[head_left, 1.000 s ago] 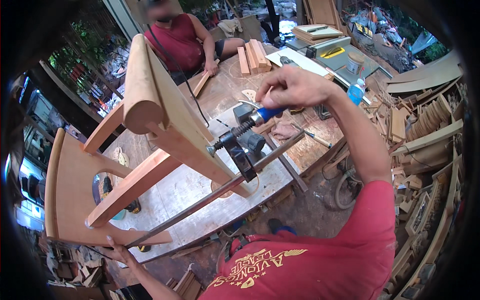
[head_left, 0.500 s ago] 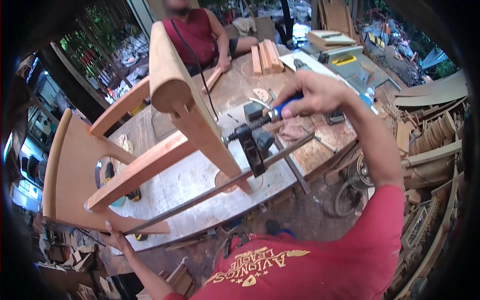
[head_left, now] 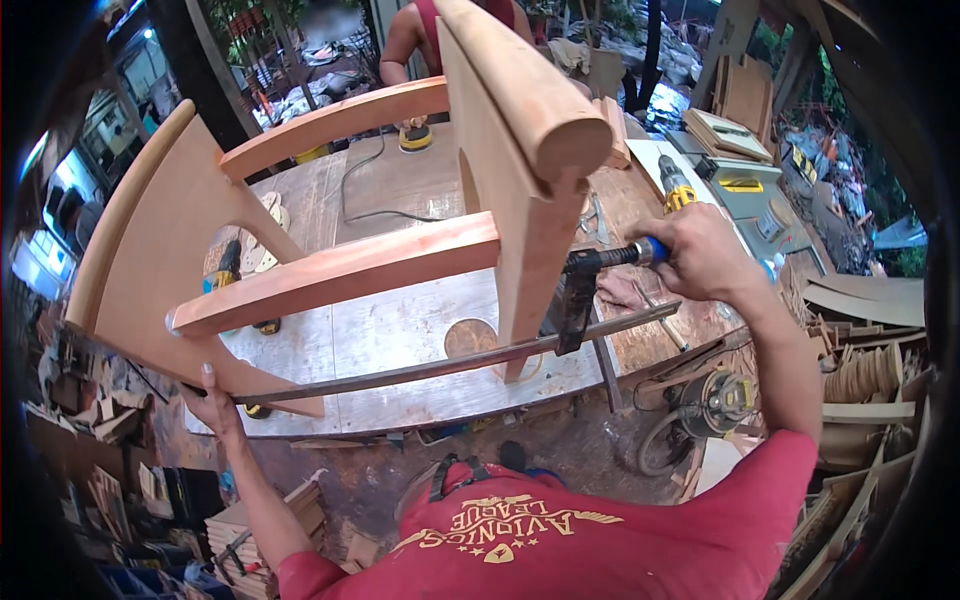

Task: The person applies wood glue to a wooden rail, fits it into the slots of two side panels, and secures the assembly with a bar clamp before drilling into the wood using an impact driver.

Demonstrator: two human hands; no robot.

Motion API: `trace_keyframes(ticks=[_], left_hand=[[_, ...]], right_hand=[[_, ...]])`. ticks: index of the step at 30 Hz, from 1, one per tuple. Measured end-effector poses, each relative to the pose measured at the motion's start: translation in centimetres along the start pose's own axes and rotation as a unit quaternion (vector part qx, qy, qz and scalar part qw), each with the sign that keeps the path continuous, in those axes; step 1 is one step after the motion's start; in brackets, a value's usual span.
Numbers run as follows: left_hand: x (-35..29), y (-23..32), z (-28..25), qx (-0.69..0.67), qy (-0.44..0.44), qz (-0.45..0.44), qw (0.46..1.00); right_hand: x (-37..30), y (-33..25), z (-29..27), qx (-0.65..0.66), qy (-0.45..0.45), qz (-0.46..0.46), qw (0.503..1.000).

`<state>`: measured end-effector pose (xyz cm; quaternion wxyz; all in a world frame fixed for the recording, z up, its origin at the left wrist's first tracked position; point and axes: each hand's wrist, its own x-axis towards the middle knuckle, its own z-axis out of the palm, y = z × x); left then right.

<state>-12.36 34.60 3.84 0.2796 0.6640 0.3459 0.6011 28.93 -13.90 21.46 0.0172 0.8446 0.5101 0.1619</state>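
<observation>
A wooden chair-like frame stands on the table, with a left side panel (head_left: pixel 140 250), a right side panel (head_left: pixel 515 190), a front rail (head_left: pixel 340 275) and a back rail (head_left: pixel 335 125) between them. A long metal bar clamp (head_left: pixel 430 372) spans its near side, low across both panels. My right hand (head_left: pixel 708 250) is closed round the clamp's blue handle (head_left: pixel 652 250), right of the right panel. At the other end, my left hand (head_left: pixel 215 405) grips the clamp beside the left panel's lower edge, thumb up; its fingertips are partly hidden.
On the table (head_left: pixel 385 410) lie a yellow sander (head_left: pixel 415 137), a yellow drill (head_left: pixel 678 185) and another drill (head_left: pixel 228 265) behind the front rail. A co-worker (head_left: pixel 400 50) is beyond the frame. At right, a round machine (head_left: pixel 715 400) and wood offcuts (head_left: pixel 865 375) crowd the floor.
The view has shifted, so the frame's back rail and the sander now show more. My right hand appears lower and farther right, still on the handle; my left hand stays at the clamp's far end.
</observation>
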Motion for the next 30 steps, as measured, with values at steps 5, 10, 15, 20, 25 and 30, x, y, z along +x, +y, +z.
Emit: trace_keyframes(ticks=[5,10,15,20,25,30], left_hand=[[0.2,-0.5,0.3,0.017,0.008,0.019,1.0],[0.0,0.6,0.9,-0.005,0.0,0.009,1.0],[0.1,0.9,1.8,0.019,0.014,0.024,0.999],[0.1,-2.3,-1.1,-0.115,0.017,-0.082,0.99],[0.2,2.4,1.9,-0.013,0.035,0.023,0.999],[-0.2,1.4,0.0,0.027,0.016,0.04,0.999]], right_hand=[[1.8,0.5,-2.7,0.139,-0.199,-0.018,0.97],[-0.6,-2.0,2.0,-0.046,0.261,-0.043,0.963],[0.0,-1.3,3.6,-0.059,0.296,-0.014,0.953],[2.7,-1.3,-1.8,0.106,-0.117,-0.034,0.987],[0.4,-1.4,-0.6,0.084,-0.079,0.057,0.992],[-1.8,-7.6,1.5,0.019,0.257,0.062,0.964]])
